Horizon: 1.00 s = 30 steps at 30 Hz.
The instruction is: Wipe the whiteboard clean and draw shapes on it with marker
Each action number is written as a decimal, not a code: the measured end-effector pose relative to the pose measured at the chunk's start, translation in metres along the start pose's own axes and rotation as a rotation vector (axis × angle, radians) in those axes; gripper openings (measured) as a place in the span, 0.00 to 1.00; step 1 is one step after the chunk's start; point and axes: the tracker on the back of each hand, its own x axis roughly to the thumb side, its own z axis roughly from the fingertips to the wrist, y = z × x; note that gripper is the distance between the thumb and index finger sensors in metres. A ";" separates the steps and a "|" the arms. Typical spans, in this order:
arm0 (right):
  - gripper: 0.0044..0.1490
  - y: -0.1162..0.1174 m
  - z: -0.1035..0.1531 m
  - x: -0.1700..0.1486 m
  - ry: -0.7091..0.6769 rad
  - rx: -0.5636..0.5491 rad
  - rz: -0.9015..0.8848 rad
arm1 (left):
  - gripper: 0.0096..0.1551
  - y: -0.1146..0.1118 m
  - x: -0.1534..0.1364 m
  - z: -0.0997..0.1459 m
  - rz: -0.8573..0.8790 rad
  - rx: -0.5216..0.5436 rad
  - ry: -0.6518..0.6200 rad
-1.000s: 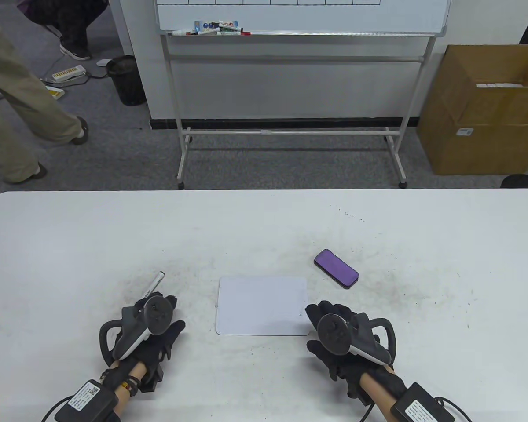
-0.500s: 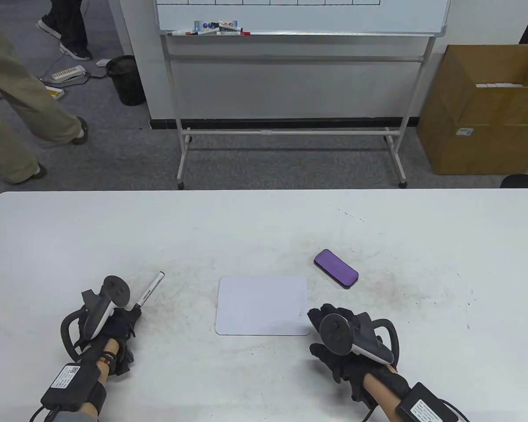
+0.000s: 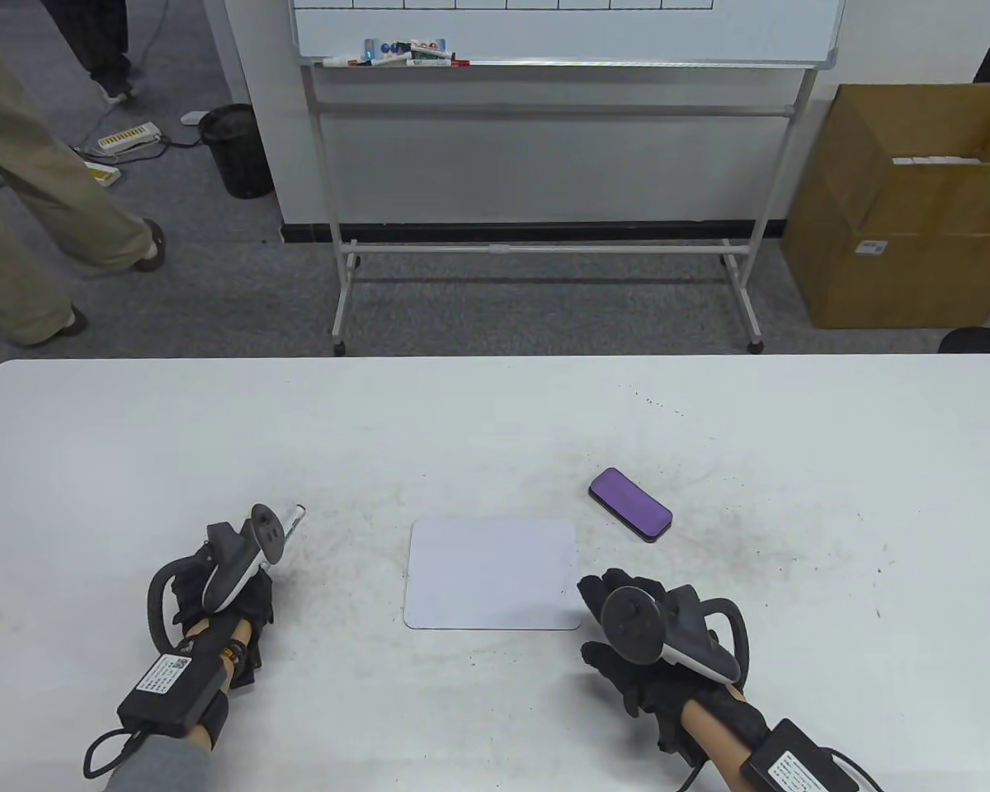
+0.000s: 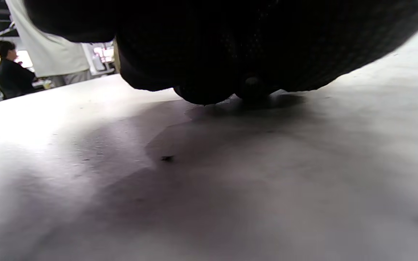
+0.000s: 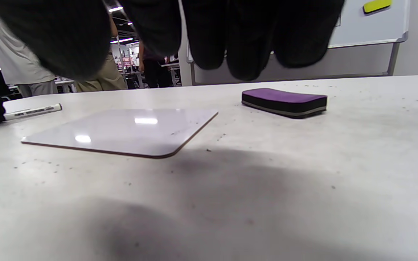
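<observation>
A small blank whiteboard [image 3: 492,573] [image 5: 122,130] lies flat on the white table [image 3: 495,412]. A purple eraser [image 3: 630,504] [image 5: 284,101] lies beyond the board's far right corner. Left of the board lies a white marker [image 3: 295,516] [image 5: 33,111]; only its far end shows. My left hand [image 3: 235,582] covers the rest of it. In the left wrist view the gloved fingers [image 4: 201,54] curl down onto the table over a round dark end. My right hand [image 3: 606,590] rests by the board's near right corner. Its fingers [image 5: 230,36] are relaxed and hold nothing.
A large whiteboard on a wheeled stand [image 3: 561,33] is beyond the table, with markers in its tray. A cardboard box [image 3: 907,206] sits on the floor at the right, a black bin [image 3: 235,148] at the left. A person's legs [image 3: 25,206] are at far left.
My left hand swung out to the left off the marker, then came back up and right onto its near part. My right hand barely moved.
</observation>
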 end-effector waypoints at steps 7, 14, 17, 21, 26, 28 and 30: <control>0.50 0.000 -0.002 -0.007 0.040 -0.026 -0.080 | 0.27 0.032 0.030 0.035 0.172 0.115 -0.156; 0.50 0.005 -0.006 -0.022 0.107 -0.018 -0.278 | 0.27 0.058 0.081 0.086 0.357 0.126 -0.385; 0.49 0.003 -0.004 -0.026 0.112 -0.054 -0.418 | 0.27 0.064 0.098 0.104 0.443 0.126 -0.464; 0.51 0.001 -0.002 -0.029 0.107 -0.130 -0.626 | 0.27 0.070 0.119 0.130 0.549 0.122 -0.587; 0.54 0.002 -0.001 -0.029 0.067 -0.174 -0.823 | 0.27 0.072 0.137 0.152 0.684 0.118 -0.702; 0.55 0.004 -0.001 -0.028 0.059 -0.174 -0.882 | 0.27 0.070 0.143 0.160 0.686 0.152 -0.747; 0.56 0.007 -0.001 -0.026 0.059 -0.175 -0.966 | 0.27 0.067 0.148 0.167 0.681 0.180 -0.789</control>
